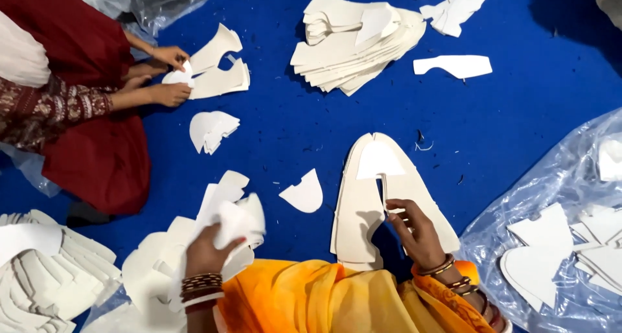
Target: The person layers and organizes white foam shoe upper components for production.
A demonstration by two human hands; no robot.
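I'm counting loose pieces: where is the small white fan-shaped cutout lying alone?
In the head view, the small white fan-shaped cutout lies on the blue cloth, between the left hand and the right hand.

A large cream horseshoe-shaped cut piece (359, 210) is lying flat on the blue floor (291, 126), its rounded top pointing away from the orange cloth (324, 300). Left of this piece, a bunched white cut piece (236, 223) is sitting crumpled atop a loose white stack.

Cream cut-outs (363, 206): matt, stiff, probably thin foam or board. Blue floor covering (285, 119): matt, linty cloth. Bag (518, 210): glossy clear plastic.
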